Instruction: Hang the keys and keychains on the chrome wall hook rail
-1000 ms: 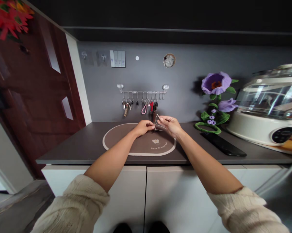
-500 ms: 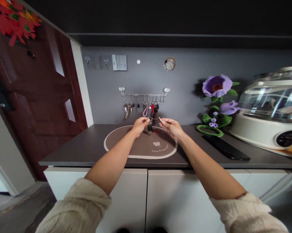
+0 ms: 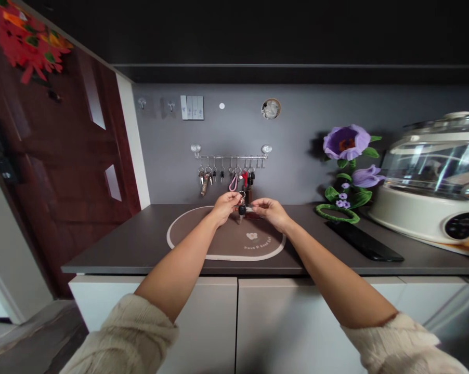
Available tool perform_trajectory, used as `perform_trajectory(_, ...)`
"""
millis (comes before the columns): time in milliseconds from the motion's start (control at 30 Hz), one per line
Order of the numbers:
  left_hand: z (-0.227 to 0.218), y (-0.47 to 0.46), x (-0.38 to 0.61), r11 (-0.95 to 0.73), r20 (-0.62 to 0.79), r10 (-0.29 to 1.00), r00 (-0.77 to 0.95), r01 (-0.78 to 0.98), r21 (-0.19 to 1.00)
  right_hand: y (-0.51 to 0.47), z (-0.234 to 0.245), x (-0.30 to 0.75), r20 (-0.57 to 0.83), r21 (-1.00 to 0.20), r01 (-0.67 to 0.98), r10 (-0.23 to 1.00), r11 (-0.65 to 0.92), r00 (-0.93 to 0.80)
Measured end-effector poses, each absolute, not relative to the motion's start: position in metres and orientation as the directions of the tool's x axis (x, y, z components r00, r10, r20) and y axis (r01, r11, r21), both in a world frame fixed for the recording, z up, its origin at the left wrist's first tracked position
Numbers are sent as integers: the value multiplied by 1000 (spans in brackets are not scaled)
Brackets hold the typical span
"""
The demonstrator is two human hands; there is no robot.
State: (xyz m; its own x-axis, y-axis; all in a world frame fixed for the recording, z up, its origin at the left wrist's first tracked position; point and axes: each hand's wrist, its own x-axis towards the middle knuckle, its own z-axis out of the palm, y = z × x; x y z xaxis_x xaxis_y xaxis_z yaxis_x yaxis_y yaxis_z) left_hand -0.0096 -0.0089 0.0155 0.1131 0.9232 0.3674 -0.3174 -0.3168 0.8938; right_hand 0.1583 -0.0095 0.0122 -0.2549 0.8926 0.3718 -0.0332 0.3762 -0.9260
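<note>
My left hand (image 3: 227, 206) pinches a key ring (image 3: 242, 195) above the mat. From the ring hangs a key with a black head (image 3: 242, 210), its blade pointing down. On the right, my right hand (image 3: 271, 212) is closed with fingertips on a small pale, flat piece (image 3: 250, 209) close beside the black key; its kind is too small to tell. Behind both hands, a clear hook rail (image 3: 230, 157) on the grey wall carries several sets of keys, among them a pink loop strap (image 3: 233, 183) and a red fob (image 3: 245, 179).
An oval brown mat (image 3: 195, 236) with a pale rim lies on the dark counter (image 3: 129, 244). To the right are a black phone (image 3: 365, 241), purple fabric flowers (image 3: 347, 143) and a white appliance with a clear top (image 3: 417, 208). A dark red door (image 3: 78, 171) stands left.
My right hand has moved slightly lower and closer to my left, bringing the pale piece beside the black key. My left hand keeps its hold on the ring. The view has tilted slightly upward.
</note>
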Motion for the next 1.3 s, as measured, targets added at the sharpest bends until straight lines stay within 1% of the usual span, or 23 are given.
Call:
perform_trajectory(167,13,-8,-9,-328,379,912,155,-278,903,-11,13,156,395,-910,1,868,415,-301)
perform_trajectory(367,15,-11,-5,-347,392,904,169,-242,906,-15,18,154,523,-833,59,816,551,-245)
perform_trajectory(433,16,-12,-4,-362,402,900,169,-226,904,-16,19,153,543,-817,69,804,573,-244)
perform_trajectory(567,16,-13,-3,-398,430,888,165,-194,897,-16,19,152,538,-814,92,805,573,-250)
perform_trajectory(733,14,-11,-2,-424,450,878,162,-172,889,-17,20,151,565,-796,102,792,597,-229)
perform_trajectory(933,14,-12,-2,-432,452,877,162,-142,891,-16,21,151,587,-782,74,771,619,-245)
perform_trajectory(1100,14,-12,-1,-452,467,872,150,-120,884,-11,20,148,577,-802,17,781,597,-239)
perform_trajectory(1200,14,-12,0,-477,488,867,106,-109,872,-10,20,147,556,-824,-26,798,566,-232)
perform_trajectory(1300,14,-10,-1,-494,499,865,49,-87,865,-11,24,146,543,-836,-28,817,549,-196)
